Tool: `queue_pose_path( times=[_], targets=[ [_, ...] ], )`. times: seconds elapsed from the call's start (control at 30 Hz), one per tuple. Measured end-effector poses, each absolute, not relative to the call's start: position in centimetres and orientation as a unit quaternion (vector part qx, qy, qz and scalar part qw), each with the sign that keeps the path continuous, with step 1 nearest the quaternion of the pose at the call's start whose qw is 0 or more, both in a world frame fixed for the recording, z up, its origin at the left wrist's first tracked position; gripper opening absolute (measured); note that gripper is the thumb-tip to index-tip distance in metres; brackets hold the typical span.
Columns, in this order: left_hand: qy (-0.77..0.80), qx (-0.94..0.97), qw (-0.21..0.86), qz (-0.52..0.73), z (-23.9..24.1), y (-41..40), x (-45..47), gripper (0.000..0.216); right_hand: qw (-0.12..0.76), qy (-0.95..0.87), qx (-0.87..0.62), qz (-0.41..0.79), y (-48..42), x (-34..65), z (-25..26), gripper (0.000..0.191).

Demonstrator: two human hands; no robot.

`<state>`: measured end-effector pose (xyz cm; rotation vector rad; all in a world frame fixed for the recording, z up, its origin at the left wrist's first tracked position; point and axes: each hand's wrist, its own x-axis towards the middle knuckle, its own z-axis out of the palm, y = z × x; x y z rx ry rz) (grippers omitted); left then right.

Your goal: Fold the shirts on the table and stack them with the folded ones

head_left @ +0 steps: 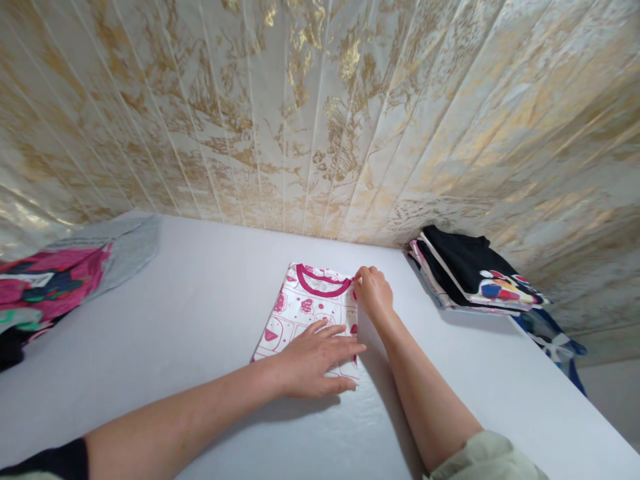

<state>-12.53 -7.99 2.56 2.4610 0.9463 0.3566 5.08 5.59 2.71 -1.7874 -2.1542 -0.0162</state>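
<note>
A white T-shirt (306,306) with pink print and a dark pink neckband lies folded into a neat rectangle on the white table. My left hand (320,360) rests flat across its lower part, fingers spread and pointing right. At the shirt's top right corner, beside the end of the neckband, my right hand (374,292) has its fingers pinched on the fabric. The lower edge of the shirt is partly hidden under my left hand and forearm.
On the right stands a stack of folded clothes (465,267), a black printed one on top. Blue fabric (553,340) hangs over the table's right edge. Loose clothes (65,280), pink, grey and dark, lie at the left. A gold-patterned curtain (310,120) borders the table's (200,300) back.
</note>
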Motion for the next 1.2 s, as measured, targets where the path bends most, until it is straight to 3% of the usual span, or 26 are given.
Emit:
queue_pose_path(
  times=[0.17, 0.3, 0.43, 0.53, 0.67, 0.93, 1.2],
  targets=[
    [0.352, 0.902, 0.208, 0.142, 2.4, -8.2, -12.3, 0.052, 0.220, -0.823, -0.523, 0.023, 4.7, 2.4, 3.3, 0.016],
    [0.355, 0.903, 0.196, 0.140, 2.5, -8.5, -12.1, 0.045, 0.164, -0.837, -0.513, 0.100, 5.1, 0.6, 3.1, 0.012],
    [0.348, 0.904, 0.206, 0.141, 2.6, -8.5, -12.2, 0.047, 0.091, -0.840, -0.525, 0.100, 6.0, -0.2, 3.6, 0.021],
    [0.345, 0.904, 0.208, 0.143, 2.7, -8.4, -12.2, 0.050, 0.071, -0.846, -0.516, 0.108, 6.3, -0.8, 4.0, 0.017],
    [0.342, 0.908, 0.196, 0.142, 2.5, -8.4, -12.3, 0.051, 0.093, -0.844, -0.519, 0.102, 6.2, -1.8, 4.1, 0.012],
    [0.336, 0.911, 0.187, 0.147, 2.3, -8.4, -12.4, 0.058, 0.124, -0.853, -0.497, 0.099, 7.4, -5.4, 4.5, 0.027],
    [0.335, 0.913, 0.169, 0.159, 2.6, -8.3, -12.3, 0.048, 0.144, -0.851, -0.487, 0.131, 8.4, -7.8, 3.9, 0.011]
  ],
)
